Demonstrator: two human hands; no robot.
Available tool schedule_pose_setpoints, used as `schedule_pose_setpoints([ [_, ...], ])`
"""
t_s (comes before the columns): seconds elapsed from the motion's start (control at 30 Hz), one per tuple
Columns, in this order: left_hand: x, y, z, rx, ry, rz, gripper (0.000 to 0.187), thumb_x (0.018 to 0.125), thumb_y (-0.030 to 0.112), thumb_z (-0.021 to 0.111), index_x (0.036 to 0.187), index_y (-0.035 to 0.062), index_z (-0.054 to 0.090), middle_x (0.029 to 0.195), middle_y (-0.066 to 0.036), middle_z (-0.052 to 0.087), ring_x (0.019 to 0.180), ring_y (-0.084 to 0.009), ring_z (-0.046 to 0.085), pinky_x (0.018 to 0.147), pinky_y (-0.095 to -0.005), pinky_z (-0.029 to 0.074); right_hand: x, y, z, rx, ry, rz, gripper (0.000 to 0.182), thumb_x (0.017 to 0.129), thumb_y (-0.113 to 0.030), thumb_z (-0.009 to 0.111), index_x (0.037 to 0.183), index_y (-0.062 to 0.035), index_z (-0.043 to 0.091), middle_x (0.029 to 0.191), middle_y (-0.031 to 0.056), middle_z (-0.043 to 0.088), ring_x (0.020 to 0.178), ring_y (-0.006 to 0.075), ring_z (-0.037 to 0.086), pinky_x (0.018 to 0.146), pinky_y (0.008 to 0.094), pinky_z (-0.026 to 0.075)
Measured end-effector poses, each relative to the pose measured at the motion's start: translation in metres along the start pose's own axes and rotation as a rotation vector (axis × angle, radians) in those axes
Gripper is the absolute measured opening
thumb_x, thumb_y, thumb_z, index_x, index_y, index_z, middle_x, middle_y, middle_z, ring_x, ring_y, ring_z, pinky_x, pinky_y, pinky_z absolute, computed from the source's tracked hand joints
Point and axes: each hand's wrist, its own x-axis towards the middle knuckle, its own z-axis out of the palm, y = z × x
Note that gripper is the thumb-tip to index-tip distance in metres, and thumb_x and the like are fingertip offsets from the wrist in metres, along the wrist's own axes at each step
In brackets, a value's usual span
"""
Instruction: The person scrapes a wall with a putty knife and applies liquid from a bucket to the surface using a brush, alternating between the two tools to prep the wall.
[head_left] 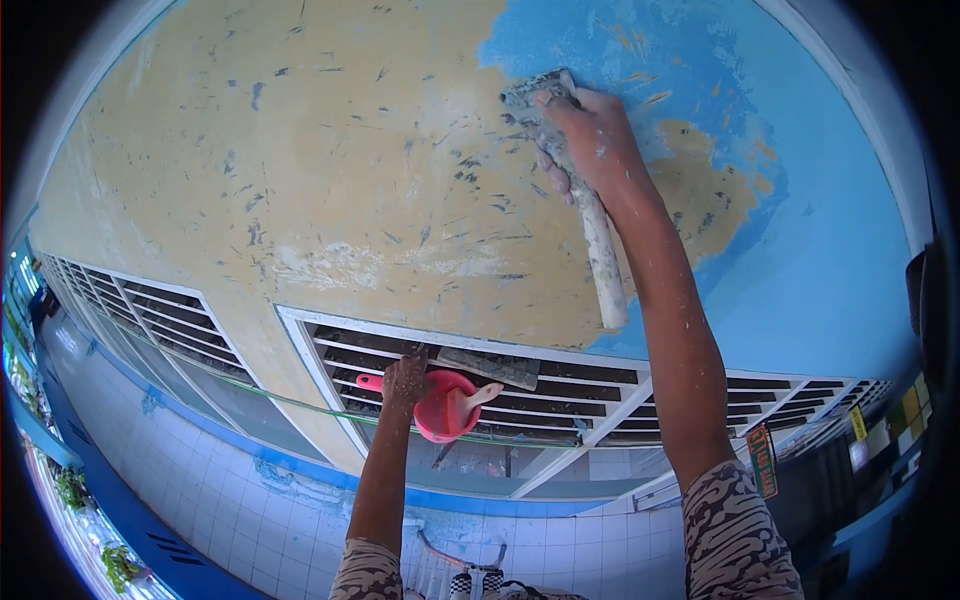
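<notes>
The right hand is closed around the scraper, close to its dirty head, which lies at the painted wall. The scraper looks rather light but stiff, and I think the wet-looking dirt could make it slippery; the paler, lower part of the handle seems a cleaner place to take hold. The left hand is closed on the handle of the pink dipper, probably light plastic, so the brush inside may tip it.
</notes>
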Motion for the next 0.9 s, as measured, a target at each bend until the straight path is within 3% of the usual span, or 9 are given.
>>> schedule_pose_setpoints([
  [0.03,0.000,0.006,-0.011,-0.030,-0.086,-0.068,0.088,0.075,0.032,0.083,0.153,0.0172,0.045,0.113,-0.023,0.073,0.108,-0.0399,0.071,0.096,-0.0509,0.056,-0.001,-0.008,0.002,-0.004,0.007,0.027,0.025,0.102,-0.021,0.058,0.100,0.0037,0.062,0.062,0.0113,0.058,0.040,0.0187,0.053,0.036,0.0370,0.041],
  [0.17,0.003,-0.004,0.004,-0.053,-0.031,-0.046,0.088,0.075,0.032,0.084,0.150,0.0130,0.045,0.106,-0.026,0.073,0.103,-0.0436,0.071,0.090,-0.0542,0.058,-0.014,0.009,-0.003,-0.033,0.012,-0.007,0.026,0.103,-0.027,0.060,0.104,-0.0009,0.062,0.064,0.0100,0.060,0.039,0.0147,0.048,0.037,0.0326,0.039],
  [0.23,0.005,-0.009,0.009,-0.022,-0.058,-0.037,0.089,0.077,0.037,0.082,0.154,0.0176,0.042,0.115,-0.023,0.072,0.106,-0.0404,0.071,0.093,-0.0518,0.057,-0.011,0.006,0.001,0.036,0.040,-0.012,0.026,0.100,-0.021,0.059,0.093,0.0037,0.059,0.061,0.0124,0.059,0.040,0.0192,0.053,0.038,0.0374,0.042],
  [0.3,0.005,-0.011,0.015,0.023,-0.054,-0.023,0.093,0.077,0.041,0.083,0.157,0.0201,0.040,0.122,-0.021,0.070,0.110,-0.0381,0.070,0.096,-0.0502,0.056,0.007,-0.006,0.009,0.022,0.024,-0.037,0.025,0.100,-0.020,0.059,0.094,0.0043,0.060,0.062,0.0123,0.059,0.040,0.0197,0.053,0.037,0.0377,0.043],
  [0.5,0.004,-0.003,0.006,-0.018,-0.091,-0.058,0.093,0.076,0.036,0.085,0.156,0.0201,0.040,0.122,-0.021,0.070,0.113,-0.0393,0.069,0.097,-0.0509,0.055,-0.006,0.006,0.006,0.031,0.035,-0.041,0.024,0.100,-0.017,0.059,0.092,0.0057,0.060,0.064,0.0139,0.060,0.041,0.0217,0.055,0.038,0.0381,0.043],
  [0.57,0.009,-0.004,0.004,-0.005,-0.069,-0.058,0.092,0.076,0.034,0.085,0.155,0.0198,0.040,0.123,-0.022,0.070,0.113,-0.0393,0.069,0.097,-0.0513,0.055,-0.004,0.015,0.005,0.025,0.071,-0.012,0.026,0.101,-0.026,0.062,0.102,0.0001,0.064,0.063,0.0104,0.060,0.039,0.0152,0.049,0.036,0.0339,0.038],
  [0.7,0.007,-0.001,0.006,-0.023,-0.048,-0.057,0.093,0.075,0.033,0.085,0.155,0.0187,0.041,0.124,-0.022,0.069,0.115,-0.0390,0.068,0.097,-0.0510,0.055,0.005,-0.006,0.014,0.040,0.079,-0.004,0.027,0.101,-0.026,0.062,0.104,0.0005,0.065,0.062,0.0098,0.060,0.038,0.0150,0.048,0.035,0.0337,0.037],
  [0.87,0.004,0.000,-0.001,-0.040,-0.094,-0.043,0.092,0.074,0.032,0.084,0.154,0.0173,0.042,0.118,-0.024,0.071,0.108,-0.0411,0.071,0.096,-0.0517,0.056,-0.016,0.017,-0.006,0.036,0.060,0.037,0.025,0.101,-0.020,0.060,0.100,0.0053,0.061,0.064,0.0136,0.060,0.043,0.0194,0.055,0.039,0.0353,0.043],
  [0.9,0.005,-0.006,0.013,0.018,0.030,0.007,0.093,0.074,0.032,0.085,0.154,0.0172,0.041,0.118,-0.024,0.071,0.109,-0.0405,0.071,0.096,-0.0515,0.056,-0.008,0.008,-0.002,0.036,0.057,0.024,0.025,0.101,-0.020,0.060,0.100,0.0053,0.061,0.064,0.0136,0.060,0.043,0.0194,0.055,0.039,0.0353,0.043],
])
